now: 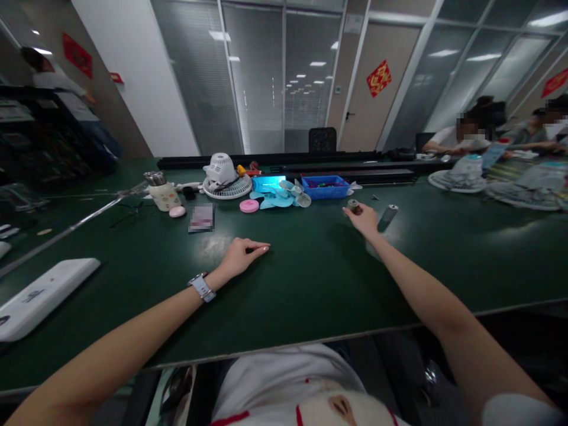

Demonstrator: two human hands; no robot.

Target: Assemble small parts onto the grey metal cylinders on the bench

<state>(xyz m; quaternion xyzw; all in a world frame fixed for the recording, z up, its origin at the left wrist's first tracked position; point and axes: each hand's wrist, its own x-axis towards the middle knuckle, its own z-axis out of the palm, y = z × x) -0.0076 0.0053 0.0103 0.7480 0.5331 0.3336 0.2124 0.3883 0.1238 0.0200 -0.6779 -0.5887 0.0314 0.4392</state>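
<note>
My left hand (243, 254) is over the near middle of the green table (293, 284), thumb and forefinger pinched together. Anything between those fingertips is hidden or too small to make out. Farther right, the fingers of my right hand (364, 219) are closed around a small metal cylinder (353, 205), with its round top showing. A similar grey cylinder (389, 216) is just to the right of that hand, apart from it.
Light-blue fan blades (277, 200), a pink round piece (249, 206) and a blue tray (325, 188) of small parts lie beyond my hands. A white fan housing (219, 170) and a bottle (162, 192) stand left. A white case (48, 296) lies at far left. People sit at right.
</note>
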